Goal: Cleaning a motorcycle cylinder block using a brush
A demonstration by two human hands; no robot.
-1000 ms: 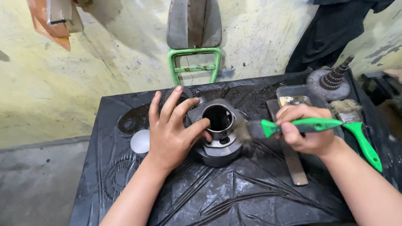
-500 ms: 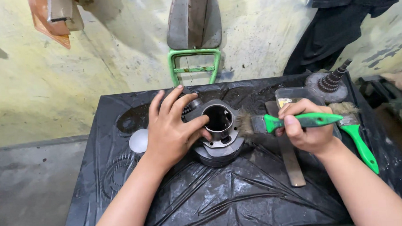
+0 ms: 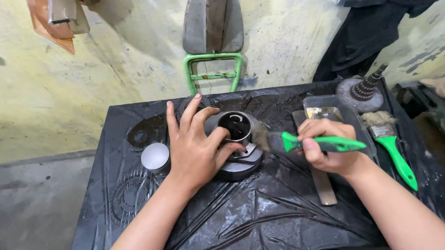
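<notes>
Brush moved in closer since the earlier frame: right hand [image 3: 328, 148] clamped on green-handled paintbrush [image 3: 303, 142], bristles touching metal cylinder part [image 3: 237, 142] at centre of plastic-covered counter [image 3: 287, 222]. Left hand [image 3: 196, 148] wrapped round the part, steadying. Best done with short strokes, firm hold.

Stained yellowish wall [image 3: 56, 97], grey concrete floor [image 3: 26, 213], black-sheeted table [image 3: 247, 224].

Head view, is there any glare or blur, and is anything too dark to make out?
Head view: mostly sharp; soft glare streaks on the wrinkled black plastic sheet; the metal cylinder bore is dark, detail lost; brush bristles look slightly soft; dark cloth shows little detail.
</notes>
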